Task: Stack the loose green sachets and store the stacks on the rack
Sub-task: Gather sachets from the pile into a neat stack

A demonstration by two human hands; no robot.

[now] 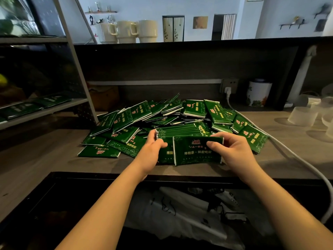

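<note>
A heap of loose green sachets (162,118) with red and gold print covers the middle of the wooden counter (54,159). In front of the heap stands an upright stack of green sachets (189,152), front face toward me. My left hand (153,148) grips the stack's left end, thumb on the front. My right hand (232,150) grips its right end, thumb over the front face and fingers behind. The grey metal rack (54,109) stands at the left, with green sachets (36,103) lying flat on its lower shelf.
A white cable (288,152) runs from a wall socket across the right of the counter. A printed white canister (258,93) and frosted cups (302,116) stand at the right. Cream mugs (126,31) sit on the high ledge. A dark opening with bags lies below the counter edge.
</note>
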